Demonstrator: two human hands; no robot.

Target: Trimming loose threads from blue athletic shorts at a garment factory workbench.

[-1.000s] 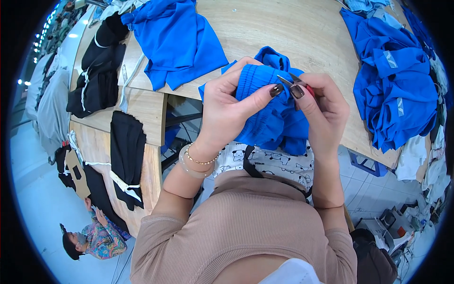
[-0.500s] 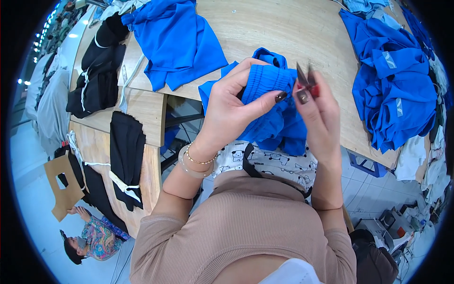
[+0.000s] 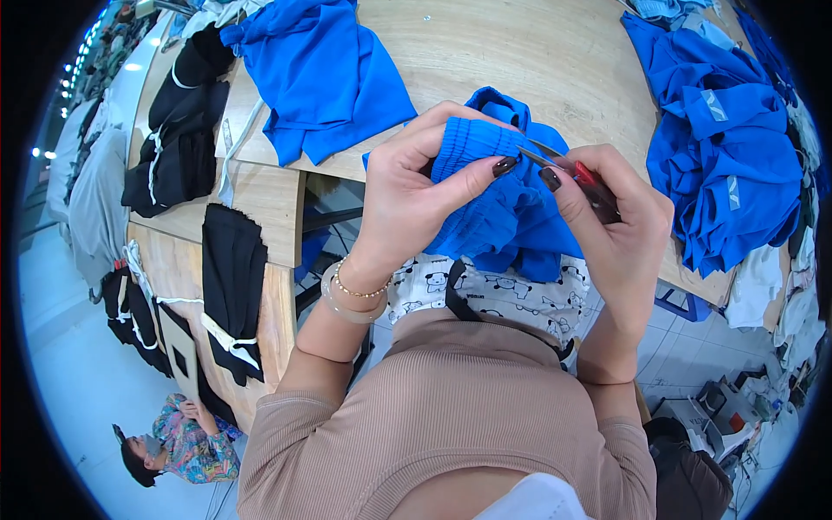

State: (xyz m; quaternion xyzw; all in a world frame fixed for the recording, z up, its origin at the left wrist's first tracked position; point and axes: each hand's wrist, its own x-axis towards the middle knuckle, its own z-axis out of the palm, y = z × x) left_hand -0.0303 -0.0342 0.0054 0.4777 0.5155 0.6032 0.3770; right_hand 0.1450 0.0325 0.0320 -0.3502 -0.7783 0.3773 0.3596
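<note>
The left hand (image 3: 416,178) is keeping its fingers clamped on the gathered waistband (image 3: 472,147) of a blue garment (image 3: 530,217). The garment is sitting bunched between both hands, by the near edge of the tabletop (image 3: 485,43). Snips (image 3: 588,176) are pointing parted blades toward the waistband; a slip could nick cloth or left thumb (image 3: 475,182). The right hand (image 3: 620,204) is gripping the snips, fingers wrapped; uneven pressure could misdirect the tips.

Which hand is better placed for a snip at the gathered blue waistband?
Probably the right hand: it holds the red-handled snips, blades pointing toward the blue waistband, while the left hand is occupied gripping that waistband.
</note>
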